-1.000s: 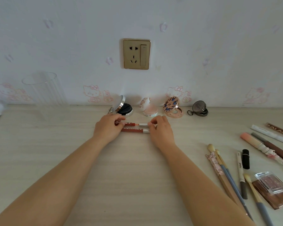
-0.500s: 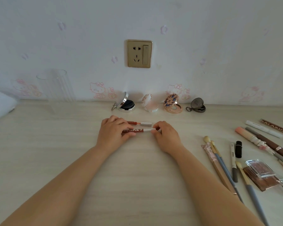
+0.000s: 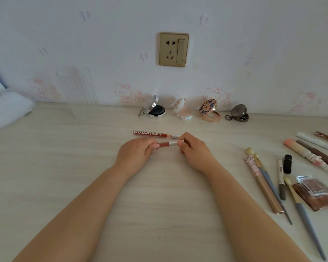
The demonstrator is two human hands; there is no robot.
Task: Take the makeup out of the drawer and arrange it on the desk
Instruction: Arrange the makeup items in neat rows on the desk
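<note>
**Lip gloss held between both hands**

Lip gloss tube gripped at both ends above the desk: red end in curled fingers of left hand, silver cap pinched by right hand. Second tube, marked COLORKEY, flat on desk just beyond. Four open compacts along the wall; brushes and pencils well off right.
</note>
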